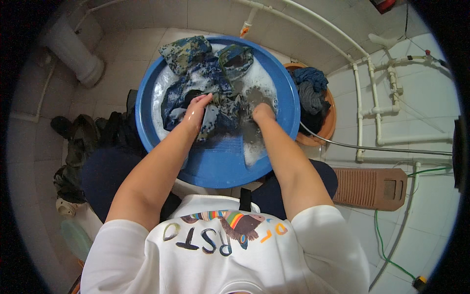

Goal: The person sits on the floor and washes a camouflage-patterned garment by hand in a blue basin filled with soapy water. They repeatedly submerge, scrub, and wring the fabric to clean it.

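A blue and green camouflage garment [193, 73] lies bunched in soapy water inside a round blue basin [215, 169]. Part of it is heaped against the far rim. My left hand [196, 111] is closed on the garment's near part, with wet foam on the skin. To its right, my right hand [264, 112] dips into grey, sudsy water beside the cloth. Its fingers are hidden below the surface. Ribbed blue plastic shows in the basin's near half, between my forearms.
An orange basin [329, 117] with dark clothes [311, 95] stands right of the blue one. A brown washboard [367, 188] lies nearer. White pipes [360, 98] and a grey hose [372, 147] run along the right. Dark clothes [81, 147] are piled at left.
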Available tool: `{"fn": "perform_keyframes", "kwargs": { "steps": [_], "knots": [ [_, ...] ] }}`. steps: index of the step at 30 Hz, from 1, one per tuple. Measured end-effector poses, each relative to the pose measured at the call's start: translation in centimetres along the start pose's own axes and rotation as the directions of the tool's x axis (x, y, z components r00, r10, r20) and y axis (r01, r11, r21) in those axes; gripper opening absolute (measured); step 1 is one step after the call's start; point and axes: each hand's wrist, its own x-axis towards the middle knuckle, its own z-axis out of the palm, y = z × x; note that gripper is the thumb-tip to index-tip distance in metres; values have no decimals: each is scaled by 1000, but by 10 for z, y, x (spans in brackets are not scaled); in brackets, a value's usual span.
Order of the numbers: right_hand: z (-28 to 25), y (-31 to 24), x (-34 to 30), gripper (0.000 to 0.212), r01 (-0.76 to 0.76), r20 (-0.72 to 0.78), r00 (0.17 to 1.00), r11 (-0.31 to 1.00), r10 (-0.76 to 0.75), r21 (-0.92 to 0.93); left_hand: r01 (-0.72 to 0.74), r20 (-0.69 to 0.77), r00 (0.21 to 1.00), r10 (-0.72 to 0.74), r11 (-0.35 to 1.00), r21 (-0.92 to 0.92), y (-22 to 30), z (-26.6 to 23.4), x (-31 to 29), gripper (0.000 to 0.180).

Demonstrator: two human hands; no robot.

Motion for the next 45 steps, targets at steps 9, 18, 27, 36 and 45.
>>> {"fn": "perform_keyframes", "kwargs": {
  "steps": [9, 18, 27, 36, 45],
  "knots": [
    [-30, -144, -127, 25, 902, -556, 396, 422, -731, 88, 291, 244, 949, -199, 847, -444, -22, -27, 39, 36],
    [-19, -113, -81, 28, 414, -496, 859, 746, -129, 522, 177, 98, 982, -164, 974, -144, 6, 29, -33, 23],
    [-4, -140, -113, 25, 762, -568, 616, 596, -546, 253, 166, 128, 981, -143, 968, -190, -30, -6, 2, 27],
    [-8, -20, 2, 65, 26, -133, 989, 819, 62, 573, 341, 164, 940, -299, 842, -419, 24, 14, -27, 40],
    [-1, -42, -31, 39, 50, -279, 960, 990, -11, 134, 146, -48, 987, -151, 985, -94, -23, -16, 21, 39]
  ]
}}
